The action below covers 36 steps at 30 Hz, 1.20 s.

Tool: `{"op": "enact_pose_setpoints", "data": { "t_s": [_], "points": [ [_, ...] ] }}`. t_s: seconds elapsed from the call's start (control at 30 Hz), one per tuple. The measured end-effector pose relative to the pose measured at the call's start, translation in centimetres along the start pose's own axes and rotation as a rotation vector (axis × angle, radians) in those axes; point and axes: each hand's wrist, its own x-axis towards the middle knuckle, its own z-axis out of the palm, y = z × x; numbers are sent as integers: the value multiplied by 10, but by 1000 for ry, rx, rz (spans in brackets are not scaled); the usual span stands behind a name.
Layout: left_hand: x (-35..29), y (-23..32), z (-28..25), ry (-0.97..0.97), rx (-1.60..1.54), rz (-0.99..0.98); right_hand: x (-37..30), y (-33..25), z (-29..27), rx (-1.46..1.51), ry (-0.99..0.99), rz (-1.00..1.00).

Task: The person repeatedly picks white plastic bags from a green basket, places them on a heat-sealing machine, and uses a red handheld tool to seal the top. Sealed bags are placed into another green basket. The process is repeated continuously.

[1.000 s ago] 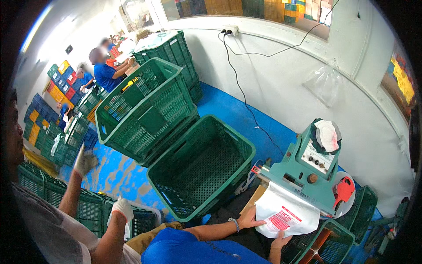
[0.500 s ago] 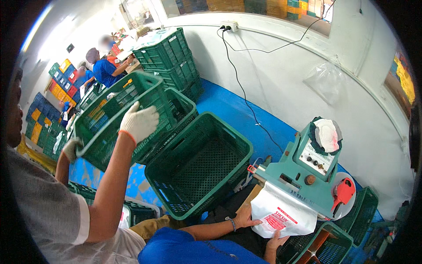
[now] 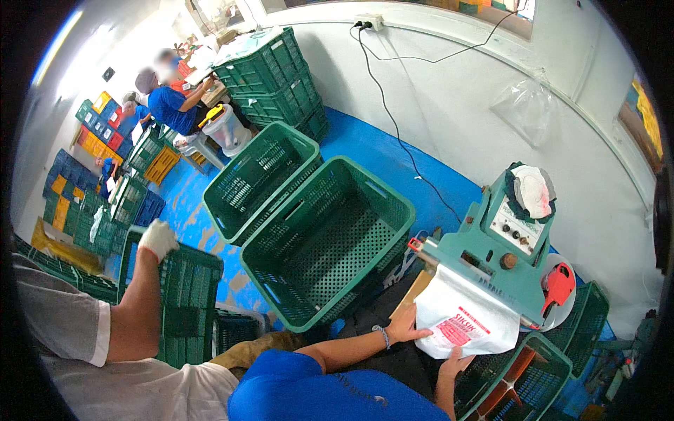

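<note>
Blue-painted floor (image 3: pixel 393 151) runs along a white wall, and two open green plastic lattice crates (image 3: pixel 330 238) stand on it side by side, tilted up toward the seated person, apparently so their insides are within easy reach.

Just right of them is a teal metal bag-sealing machine (image 3: pixel 505 259) with knobs on its face. A white plastic bag with red print (image 3: pixel 467 319) hangs from its front slot with its top edge tucked into the bar, seemingly so the mouth lies flat and straight.

The left hand (image 3: pixel 407 328) grips the bag's left edge, thumb on top and fingers closed around the side, keeping it taut. The right hand (image 3: pixel 456 365) comes up under the bag's lower edge and takes its weight; its fingers are hidden behind the plastic, so I cannot tell whether they grip or only prop.

At the left, a co-worker's white-gloved hand (image 3: pixel 158 238) rests on the rim of a darker green crate (image 3: pixel 186 295), well apart from the bag.
</note>
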Motion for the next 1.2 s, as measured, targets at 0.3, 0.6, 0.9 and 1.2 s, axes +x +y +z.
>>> {"op": "enact_pose_setpoints", "data": {
  "t_s": [0.3, 0.6, 0.9, 1.2],
  "points": [
    [5, 15, -11, 25, -198, -21, 11, 15, 0, -33, 18, -69],
    [-1, 1, -1, -60, -283, -45, 13, -6, 10, -54, -16, -232],
    [4, 13, -5, -70, -331, -31, 16, -37, 15, 31, 2, -220],
    [6, 12, -3, -55, -285, -26, 116, -116, -48, 104, 10, -164]
  ]
}}
